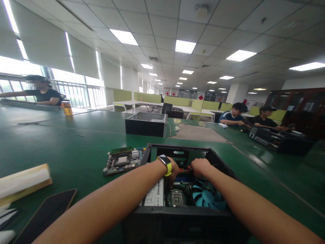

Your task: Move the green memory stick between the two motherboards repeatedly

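Observation:
In front of me stands an open black computer case [195, 217], its inside facing up. My right hand [201, 166] is closed in a pinch on thin red and orange cables [185, 170] near the far wall. The cables stretch across toward my left hand [174, 171], which reaches down inside with curled fingers; what they grip is hidden. A yellow-strapped watch [165, 162] sits on my left wrist. Below my hands lie the motherboard's bare CPU socket [177, 197] and a blue cooling fan [207, 196]. A white-labelled power supply [155, 195] fills the left side.
A loose motherboard [123, 160] lies left of the case on the green table [83, 145]. Farther left are a long pale block [24, 183] and a dark flat phone-like slab [49, 217]. Another case [146, 125] stands behind. People work at left and right, near a black case [279, 139].

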Tool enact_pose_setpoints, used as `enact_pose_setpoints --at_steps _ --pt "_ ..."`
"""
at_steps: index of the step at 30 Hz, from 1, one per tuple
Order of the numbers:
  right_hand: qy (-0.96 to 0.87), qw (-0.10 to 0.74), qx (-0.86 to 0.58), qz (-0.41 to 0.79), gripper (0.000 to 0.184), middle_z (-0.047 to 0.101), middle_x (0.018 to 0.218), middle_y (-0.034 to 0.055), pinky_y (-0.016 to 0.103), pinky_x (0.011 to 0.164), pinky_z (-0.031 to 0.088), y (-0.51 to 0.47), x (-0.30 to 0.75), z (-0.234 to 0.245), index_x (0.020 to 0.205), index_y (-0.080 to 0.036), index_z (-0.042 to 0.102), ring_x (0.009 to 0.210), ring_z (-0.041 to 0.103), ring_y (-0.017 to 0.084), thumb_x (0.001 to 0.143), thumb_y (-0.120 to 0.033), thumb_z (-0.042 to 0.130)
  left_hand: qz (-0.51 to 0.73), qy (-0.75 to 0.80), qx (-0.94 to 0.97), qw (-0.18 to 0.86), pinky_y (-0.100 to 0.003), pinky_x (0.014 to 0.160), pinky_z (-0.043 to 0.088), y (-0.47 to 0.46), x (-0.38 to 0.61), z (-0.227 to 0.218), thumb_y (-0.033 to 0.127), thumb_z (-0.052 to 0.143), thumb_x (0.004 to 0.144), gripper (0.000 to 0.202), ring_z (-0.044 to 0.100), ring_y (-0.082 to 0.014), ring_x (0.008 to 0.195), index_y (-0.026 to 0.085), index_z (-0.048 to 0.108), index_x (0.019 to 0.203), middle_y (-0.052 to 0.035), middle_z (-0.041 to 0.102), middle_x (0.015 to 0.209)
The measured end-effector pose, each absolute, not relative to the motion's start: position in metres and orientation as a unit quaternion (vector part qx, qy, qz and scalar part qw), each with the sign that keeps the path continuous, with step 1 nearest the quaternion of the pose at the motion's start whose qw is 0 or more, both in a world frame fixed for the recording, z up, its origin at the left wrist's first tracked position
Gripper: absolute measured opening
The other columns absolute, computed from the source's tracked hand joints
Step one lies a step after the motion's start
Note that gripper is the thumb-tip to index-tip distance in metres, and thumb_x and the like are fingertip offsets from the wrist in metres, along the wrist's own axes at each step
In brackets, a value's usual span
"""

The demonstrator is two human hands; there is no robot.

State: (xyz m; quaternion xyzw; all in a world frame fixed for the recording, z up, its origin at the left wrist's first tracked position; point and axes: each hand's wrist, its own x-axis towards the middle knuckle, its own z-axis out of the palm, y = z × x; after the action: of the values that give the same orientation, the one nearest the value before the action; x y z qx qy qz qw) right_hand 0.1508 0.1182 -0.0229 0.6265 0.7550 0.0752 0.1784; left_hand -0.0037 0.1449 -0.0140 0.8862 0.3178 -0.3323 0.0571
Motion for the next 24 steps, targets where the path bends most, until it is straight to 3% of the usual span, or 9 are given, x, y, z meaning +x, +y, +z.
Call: enact_pose_setpoints --at_steps 5,15,24 --pt "0.754 0.184 0.627 0.067 0.036 0.065 0.099 0.0161 0.037 0.072 0.049 0.1180 0.1507 -0.0206 0.097 -0.014 0.067 0.090 0.062 0.029 0.062 -0.024 0.061 -0.344 0.315 0.882 0.071 -0.030 0.075 0.047 0.1459 -0.0038 -0.0135 0.039 0.076 0.044 0.056 0.061 -0.0243 0.088 0.022 0.068 0.097 -0.0061 0.068 0.101" --pt "0.753 0.183 0.630 0.058 0.037 0.065 0.100 0.0160 0.037 0.072 0.049 0.1191 0.1472 -0.0213 0.099 -0.015 0.067 0.092 0.061 0.029 0.064 -0.023 0.060 -0.341 0.324 0.879 0.077 -0.030 0.066 0.048 0.1435 -0.0031 -0.0091 0.038 0.076 0.044 0.031 0.062 -0.0217 0.071 0.017 0.070 0.067 -0.0058 0.070 0.080" --pt "0.748 0.177 0.638 0.053 0.038 0.064 0.102 0.0166 0.037 0.074 0.048 0.1161 0.1499 -0.0190 0.100 -0.014 0.067 0.094 0.061 0.029 0.063 -0.022 0.060 -0.336 0.343 0.874 0.078 -0.031 0.069 0.049 0.1396 -0.0034 -0.0053 0.034 0.077 0.044 0.032 0.062 -0.0219 0.072 0.017 0.071 0.070 -0.0057 0.071 0.077"
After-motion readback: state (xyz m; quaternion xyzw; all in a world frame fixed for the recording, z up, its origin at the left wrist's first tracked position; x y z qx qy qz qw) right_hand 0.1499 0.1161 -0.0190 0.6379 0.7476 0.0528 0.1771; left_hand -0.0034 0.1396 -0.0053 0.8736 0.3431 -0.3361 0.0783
